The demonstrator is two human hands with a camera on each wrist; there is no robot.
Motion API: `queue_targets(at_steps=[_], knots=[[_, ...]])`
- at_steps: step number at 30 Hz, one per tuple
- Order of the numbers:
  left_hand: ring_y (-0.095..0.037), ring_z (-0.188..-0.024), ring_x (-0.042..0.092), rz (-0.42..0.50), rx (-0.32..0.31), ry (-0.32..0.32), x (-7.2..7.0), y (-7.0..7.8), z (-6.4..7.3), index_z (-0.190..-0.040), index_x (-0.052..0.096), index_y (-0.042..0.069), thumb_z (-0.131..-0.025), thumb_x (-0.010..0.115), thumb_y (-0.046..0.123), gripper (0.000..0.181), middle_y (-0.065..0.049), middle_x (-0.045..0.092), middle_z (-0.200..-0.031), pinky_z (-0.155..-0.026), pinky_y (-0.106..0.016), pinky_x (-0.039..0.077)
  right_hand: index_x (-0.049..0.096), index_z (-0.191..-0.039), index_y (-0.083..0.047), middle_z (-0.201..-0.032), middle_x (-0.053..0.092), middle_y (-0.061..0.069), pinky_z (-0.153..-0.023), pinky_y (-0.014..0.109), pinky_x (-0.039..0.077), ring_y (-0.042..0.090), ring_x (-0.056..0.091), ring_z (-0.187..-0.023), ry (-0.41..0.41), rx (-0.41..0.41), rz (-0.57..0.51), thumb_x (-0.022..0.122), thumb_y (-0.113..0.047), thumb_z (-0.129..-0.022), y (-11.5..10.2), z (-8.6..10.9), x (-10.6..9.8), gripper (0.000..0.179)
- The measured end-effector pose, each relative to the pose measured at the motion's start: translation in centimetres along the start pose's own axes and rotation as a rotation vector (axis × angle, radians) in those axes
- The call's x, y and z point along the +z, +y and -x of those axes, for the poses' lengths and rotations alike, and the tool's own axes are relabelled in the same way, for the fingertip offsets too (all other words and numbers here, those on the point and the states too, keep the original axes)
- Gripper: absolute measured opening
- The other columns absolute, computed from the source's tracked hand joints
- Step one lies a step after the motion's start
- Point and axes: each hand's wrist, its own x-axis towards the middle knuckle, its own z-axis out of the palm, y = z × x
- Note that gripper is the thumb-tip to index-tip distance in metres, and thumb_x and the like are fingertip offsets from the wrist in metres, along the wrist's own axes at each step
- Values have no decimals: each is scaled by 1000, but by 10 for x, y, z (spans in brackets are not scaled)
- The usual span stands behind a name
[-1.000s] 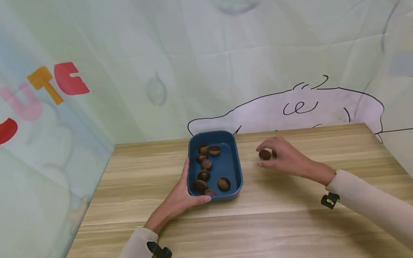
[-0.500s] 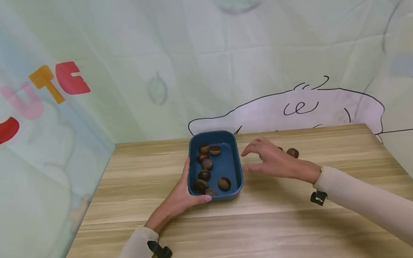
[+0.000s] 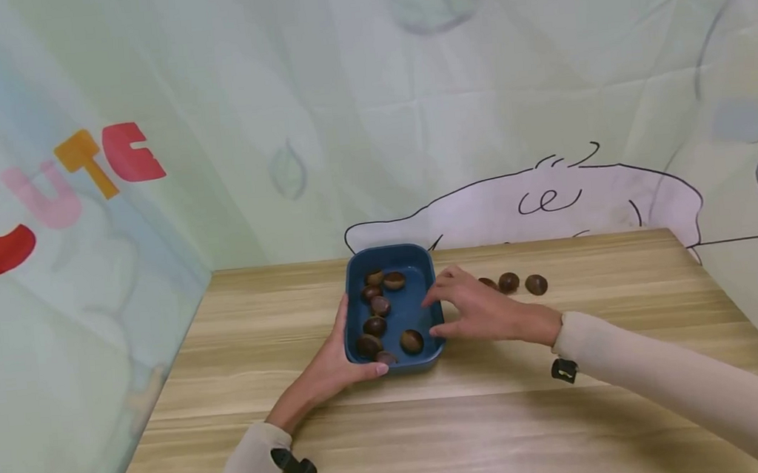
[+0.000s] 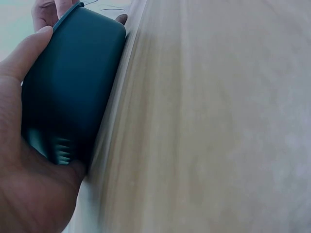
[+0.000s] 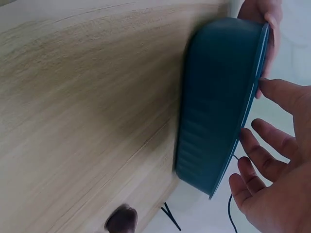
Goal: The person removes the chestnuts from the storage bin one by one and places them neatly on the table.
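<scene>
In the head view a deep blue tray (image 3: 438, 291) stands on the table with several brown chestnuts (image 3: 381, 306) inside, mostly along its left side. My left hand (image 3: 330, 360) holds the tray's near left corner, thumb across the near rim and fingers along the left wall. Over the right rim reaches my right hand (image 3: 481, 308), thumb and fingers apart, with no chestnut showing between them. The right wrist view has the right fingertips (image 5: 247, 138) right at the tray's rim. Three more chestnuts (image 3: 536, 284) lie in a row right of the tray, the leftmost partly behind the right hand.
The wooden table (image 3: 395, 443) extends around the tray. Behind it hangs a printed cloth backdrop (image 3: 243, 128), which meets the table's far edge and both sides. The loose chestnuts lie near that far edge.
My right hand has moved left from the loose chestnuts to the tray's right rim, uncovering the row of three. The left hand and tray have kept their place.
</scene>
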Motion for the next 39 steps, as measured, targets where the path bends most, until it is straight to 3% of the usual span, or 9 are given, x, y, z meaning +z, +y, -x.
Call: queue_targets(at_steps=[7,15,21,34,39], knots=[[-40,-168,14,11,7,-8,0,-1,-2,-176,-15,26,-87,94,38,142,-11,2,-185,-130,-70,15,82,-119,-5,-116,78,3,-103,48,50,26,54,-119,-5,-69,69,93,-27,-91,0,-8,7,37],[-39,-167,20,30,16,4,0,-2,0,-177,-14,29,-87,93,33,139,-11,6,-185,-130,-70,17,85,-115,-8,-113,82,3,-104,46,49,26,57,-116,-74,-110,138,93,-29,-91,-6,-21,18,33],[-40,-167,20,23,6,-2,1,-1,0,-176,-15,28,-88,93,33,139,-13,7,-185,-130,-70,17,86,-111,-10,-106,82,1,-98,42,53,25,58,-110,-113,-140,193,95,-31,-89,-8,-28,23,32],[-40,-168,14,5,-16,-8,0,-3,1,-176,-16,28,-89,91,38,139,-10,0,-185,-130,-71,14,87,-115,-16,-109,82,-7,-89,38,52,20,60,-101,-231,-122,215,97,-21,-86,-12,-42,28,31],[-40,-168,14,4,-15,-10,0,-3,0,-176,-16,27,-90,91,37,138,-10,0,-185,-130,-70,14,86,-117,-18,-109,81,-8,-89,39,51,19,58,-102,-240,-103,198,95,-19,-87,-11,-43,31,30]])
